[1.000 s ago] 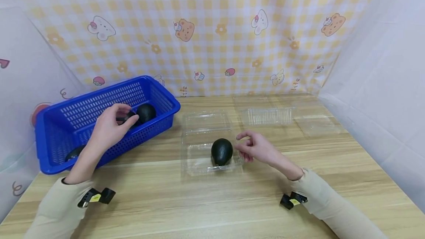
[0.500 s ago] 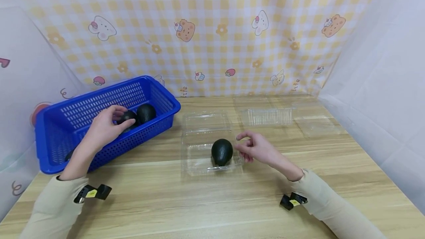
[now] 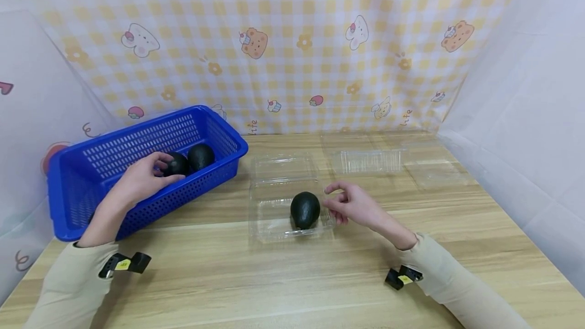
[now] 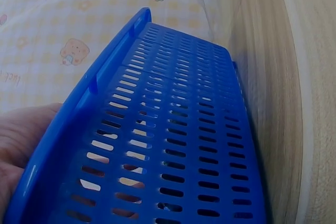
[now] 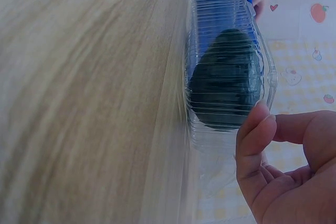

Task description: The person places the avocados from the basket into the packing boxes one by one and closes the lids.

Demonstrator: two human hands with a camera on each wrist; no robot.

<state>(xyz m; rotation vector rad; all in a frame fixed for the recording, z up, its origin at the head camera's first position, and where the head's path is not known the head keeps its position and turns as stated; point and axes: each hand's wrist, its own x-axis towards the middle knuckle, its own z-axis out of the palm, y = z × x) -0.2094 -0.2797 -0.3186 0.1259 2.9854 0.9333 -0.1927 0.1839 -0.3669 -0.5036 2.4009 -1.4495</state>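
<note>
In the head view my left hand reaches over the near rim of a blue plastic basket, thumb and fingers spread at the left side of a dark avocado. A second avocado lies right beside that one. My right hand pinches the right edge of an opened clear plastic clamshell. Inside it, toward the right, rests one dark green avocado. The right wrist view shows thumb and fingertip together at the clamshell's rim. The basket wall hides most of my left fingers in the left wrist view.
More clear plastic containers lie opened at the back right of the wooden table. A yellow checked curtain hangs along the table's back edge, with white cloth at the right side.
My left hand has drawn back slightly to the left and nearer, uncovering more of the avocado by its fingers. My right hand and the clamshell have kept their places.
</note>
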